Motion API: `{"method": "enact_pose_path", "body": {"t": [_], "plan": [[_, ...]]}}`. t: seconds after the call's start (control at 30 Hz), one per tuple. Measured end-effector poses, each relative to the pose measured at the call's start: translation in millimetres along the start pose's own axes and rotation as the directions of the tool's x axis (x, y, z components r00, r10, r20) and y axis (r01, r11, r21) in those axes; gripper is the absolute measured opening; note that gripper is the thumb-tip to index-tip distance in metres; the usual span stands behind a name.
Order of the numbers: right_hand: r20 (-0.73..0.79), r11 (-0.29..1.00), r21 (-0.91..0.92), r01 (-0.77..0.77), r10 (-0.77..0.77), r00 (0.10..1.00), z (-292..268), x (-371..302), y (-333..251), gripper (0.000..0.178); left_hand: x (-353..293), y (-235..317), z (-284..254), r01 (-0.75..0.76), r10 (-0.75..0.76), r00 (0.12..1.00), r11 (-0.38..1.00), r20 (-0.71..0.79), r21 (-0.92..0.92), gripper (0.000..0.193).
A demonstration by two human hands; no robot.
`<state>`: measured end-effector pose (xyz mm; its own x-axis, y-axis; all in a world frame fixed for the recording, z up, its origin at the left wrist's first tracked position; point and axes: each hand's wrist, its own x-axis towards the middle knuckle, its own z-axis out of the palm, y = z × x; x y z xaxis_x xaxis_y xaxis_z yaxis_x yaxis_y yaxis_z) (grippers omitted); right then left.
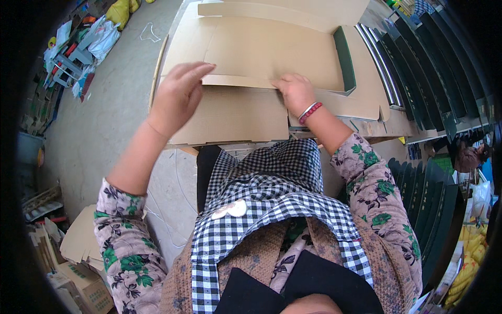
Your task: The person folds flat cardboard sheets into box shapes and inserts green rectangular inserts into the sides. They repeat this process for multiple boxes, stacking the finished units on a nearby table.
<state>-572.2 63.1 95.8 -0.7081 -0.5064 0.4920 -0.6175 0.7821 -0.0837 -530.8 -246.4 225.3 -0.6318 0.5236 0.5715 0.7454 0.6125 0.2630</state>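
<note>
A partly folded cardboard box [266, 49], brown inside with a dark green outer face showing at its right end wall [345, 58], lies on the work table. Its near edge strip [238, 81] stands folded up, and a brown panel [235, 112] spreads toward me below it. My right hand [296, 94], with a red bead bracelet and a silver bangle at the wrist, has its curled fingers on that strip. Slightly blurred, my left hand [180, 97] hovers at the box's left side, fingers stretched out and holding nothing.
Silver metal tubes [379, 65] and a row of dark green folded boxes [434, 68] stand at the right. More dark green panels [423, 199] are below them. Cardboard sheets [81, 235] lie lower left; bags [104, 42] and clutter line the far left floor. Another person [469, 157] is at the right.
</note>
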Motion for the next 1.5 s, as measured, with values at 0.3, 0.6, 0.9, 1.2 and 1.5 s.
{"method": "enact_pose_path", "body": {"t": [0.3, 0.6, 0.9, 1.2, 1.5], "plan": [[0.398, 0.973, -0.213, -0.086, 0.166, 0.902, -128, -74, 95, 0.038, 29, -44, -1, -0.377, 0.170, 0.901, 0.761, 0.399, 0.528, 0.053], [0.430, 0.996, -0.090, -0.006, 0.044, 0.902, -153, -137, 80, 0.048, 79, -43, 90, -0.656, 0.051, 0.597, 0.605, 0.800, 0.451, 0.022], [0.306, 0.945, -0.174, -0.278, 0.320, 0.897, -101, -109, 60, 0.022, 41, 13, 143, 0.030, -0.113, 0.954, 0.958, 0.279, 0.285, 0.004], [0.357, 0.941, -0.190, -0.280, 0.332, 0.873, -99, -102, 61, 0.019, -11, 72, 129, -0.251, -0.028, 0.769, 0.906, 0.638, 0.342, 0.082], [0.609, 0.816, 0.255, -0.519, 0.281, 0.741, -111, -105, 55, 0.037, 56, 28, 90, 0.314, -0.190, 0.507, 0.949, 0.841, 0.025, 0.025]]}}
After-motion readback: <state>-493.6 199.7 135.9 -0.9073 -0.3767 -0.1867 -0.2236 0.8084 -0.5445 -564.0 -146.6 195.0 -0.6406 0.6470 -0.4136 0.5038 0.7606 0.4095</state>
